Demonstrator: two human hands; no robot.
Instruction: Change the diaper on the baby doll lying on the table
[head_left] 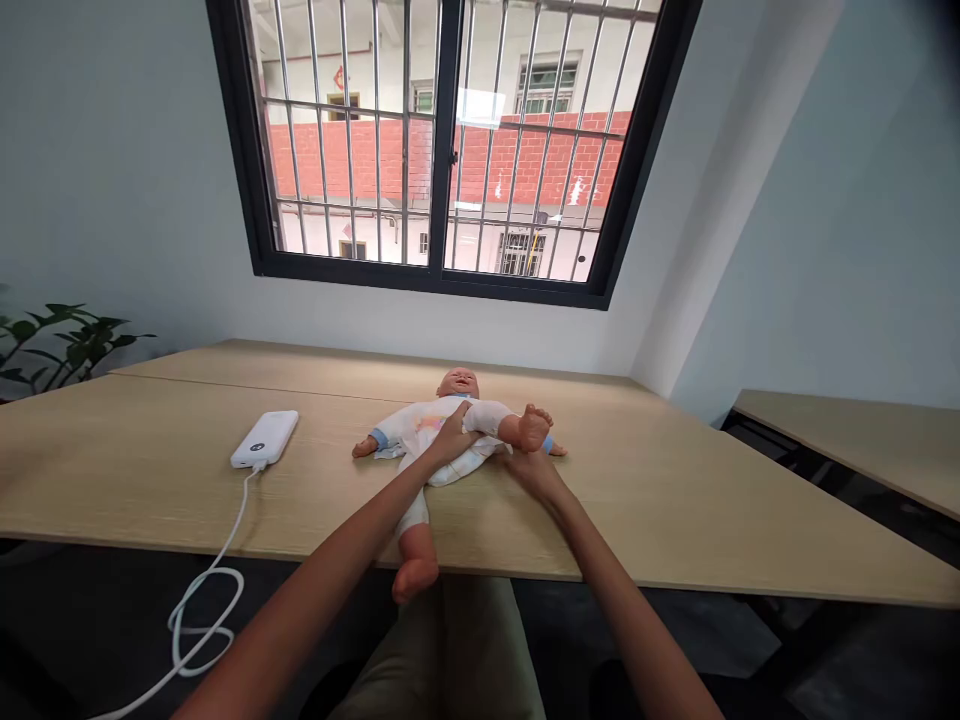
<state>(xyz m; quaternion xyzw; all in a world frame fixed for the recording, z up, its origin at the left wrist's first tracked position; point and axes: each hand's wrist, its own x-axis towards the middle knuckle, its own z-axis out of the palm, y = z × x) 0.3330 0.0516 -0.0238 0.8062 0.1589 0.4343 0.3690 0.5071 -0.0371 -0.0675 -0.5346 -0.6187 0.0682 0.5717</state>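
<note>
The doll (420,422) lies on its back on the worktop (675,500), head toward the window (431,180), one leg raised and the other foot over the near edge. The left hand (452,440) has its fingers around the raised leg's thigh. The right hand (534,472) is just under that leg; its fingers are hidden, so I cannot tell their grip.

From here the doll's raised leg (513,426) partly hides the right hand (535,472); the cable (241,512) and plant (91,347) run out of view.
</note>
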